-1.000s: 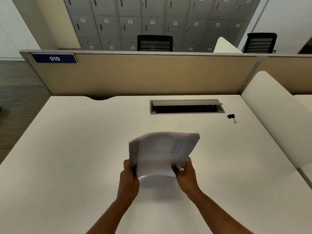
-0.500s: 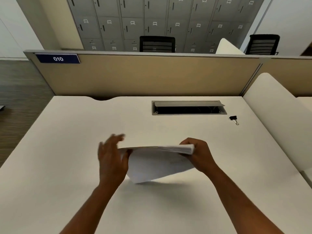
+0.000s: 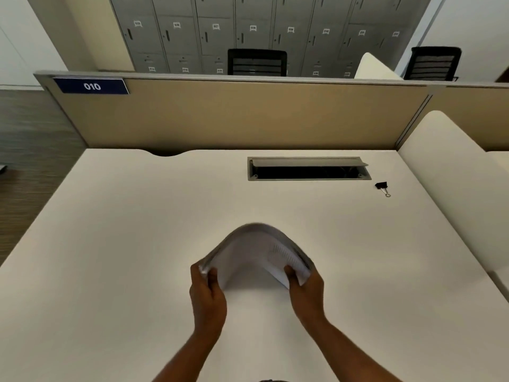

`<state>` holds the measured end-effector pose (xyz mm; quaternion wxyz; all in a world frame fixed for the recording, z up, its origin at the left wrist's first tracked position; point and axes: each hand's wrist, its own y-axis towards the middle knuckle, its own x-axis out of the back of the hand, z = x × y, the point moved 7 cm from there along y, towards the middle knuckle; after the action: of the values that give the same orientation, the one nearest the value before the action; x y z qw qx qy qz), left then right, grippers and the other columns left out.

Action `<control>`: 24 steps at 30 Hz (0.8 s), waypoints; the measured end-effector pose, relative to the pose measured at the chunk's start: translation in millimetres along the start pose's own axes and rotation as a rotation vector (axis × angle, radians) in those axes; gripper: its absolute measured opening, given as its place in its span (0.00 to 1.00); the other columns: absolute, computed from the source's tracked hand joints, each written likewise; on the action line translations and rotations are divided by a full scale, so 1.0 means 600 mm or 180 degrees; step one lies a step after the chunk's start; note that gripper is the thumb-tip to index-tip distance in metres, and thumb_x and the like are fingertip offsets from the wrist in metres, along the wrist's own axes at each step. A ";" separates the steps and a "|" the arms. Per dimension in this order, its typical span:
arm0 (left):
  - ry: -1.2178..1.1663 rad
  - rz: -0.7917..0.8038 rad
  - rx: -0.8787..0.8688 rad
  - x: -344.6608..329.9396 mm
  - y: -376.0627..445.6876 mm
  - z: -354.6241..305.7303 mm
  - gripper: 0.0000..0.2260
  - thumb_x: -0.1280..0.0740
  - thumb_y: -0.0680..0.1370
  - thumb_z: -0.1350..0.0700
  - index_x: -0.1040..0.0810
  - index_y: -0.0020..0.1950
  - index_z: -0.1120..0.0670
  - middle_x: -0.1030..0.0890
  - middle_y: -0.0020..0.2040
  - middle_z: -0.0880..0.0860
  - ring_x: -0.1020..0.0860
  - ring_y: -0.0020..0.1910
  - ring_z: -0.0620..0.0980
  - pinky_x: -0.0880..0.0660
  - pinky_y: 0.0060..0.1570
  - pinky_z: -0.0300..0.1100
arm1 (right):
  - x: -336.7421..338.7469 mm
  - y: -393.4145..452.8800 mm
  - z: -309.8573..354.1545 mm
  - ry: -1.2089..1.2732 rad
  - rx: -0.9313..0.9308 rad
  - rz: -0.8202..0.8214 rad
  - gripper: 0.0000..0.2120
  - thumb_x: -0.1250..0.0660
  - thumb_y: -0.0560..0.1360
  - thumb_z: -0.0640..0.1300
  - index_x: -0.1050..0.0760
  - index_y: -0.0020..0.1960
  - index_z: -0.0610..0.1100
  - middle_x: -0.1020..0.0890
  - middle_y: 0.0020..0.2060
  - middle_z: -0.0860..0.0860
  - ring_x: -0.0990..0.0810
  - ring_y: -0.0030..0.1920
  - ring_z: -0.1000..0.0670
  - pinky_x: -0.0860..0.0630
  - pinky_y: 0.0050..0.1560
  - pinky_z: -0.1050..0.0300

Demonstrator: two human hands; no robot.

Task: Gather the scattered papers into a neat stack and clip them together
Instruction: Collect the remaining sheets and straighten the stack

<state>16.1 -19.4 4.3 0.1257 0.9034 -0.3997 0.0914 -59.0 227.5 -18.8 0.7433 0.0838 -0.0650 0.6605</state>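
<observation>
A stack of white papers (image 3: 256, 252) is held above the middle of the white desk (image 3: 110, 244), bowed upward into an arch and slightly blurred. My left hand (image 3: 208, 296) grips its left edge, thumb on the near side. My right hand (image 3: 304, 290) grips its right edge in the same way. A small black binder clip (image 3: 382, 186) lies on the desk far to the right, well apart from both hands.
An open grey cable tray (image 3: 308, 169) is sunk into the desk at the back. A tan partition (image 3: 248, 114) with a "010" label closes the far edge. A white rounded divider (image 3: 454, 188) borders the right side.
The stack was flat with my left hand open beside it; now both hands grip its ends nearer to me and the sheets bow upward.
</observation>
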 end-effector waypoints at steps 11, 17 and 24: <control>0.0242 0.0145 0.0022 0.013 0.016 0.041 0.14 0.40 0.82 0.61 0.36 0.54 0.40 0.21 0.44 0.40 0.21 0.38 0.38 0.29 0.36 0.24 | 0.032 0.023 0.134 -0.1755 0.2097 -0.0102 0.38 0.31 0.76 0.34 0.38 0.79 0.58 0.33 0.74 0.50 0.22 0.57 0.56 0.20 0.47 0.63; 0.0294 0.0191 0.0055 0.008 0.024 0.046 0.14 0.40 0.82 0.61 0.37 0.52 0.40 0.21 0.39 0.42 0.25 0.30 0.41 0.29 0.32 0.30 | 0.025 0.045 0.142 -0.2632 0.1941 0.0085 0.39 0.31 0.74 0.33 0.36 0.78 0.61 0.31 0.70 0.50 0.23 0.42 0.54 0.21 0.31 0.60; 0.0307 0.0181 0.0171 0.011 0.028 0.041 0.14 0.40 0.83 0.61 0.36 0.51 0.39 0.21 0.36 0.46 0.24 0.30 0.43 0.30 0.28 0.33 | 0.038 0.059 0.140 -0.1663 0.1735 -0.0057 0.41 0.29 0.75 0.37 0.42 0.80 0.59 0.32 0.70 0.56 0.24 0.57 0.61 0.21 0.45 0.69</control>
<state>9.6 -41.9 -14.9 0.1179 0.8893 -0.4160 0.1491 -90.3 236.0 69.3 0.6578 0.4448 -0.0736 0.6034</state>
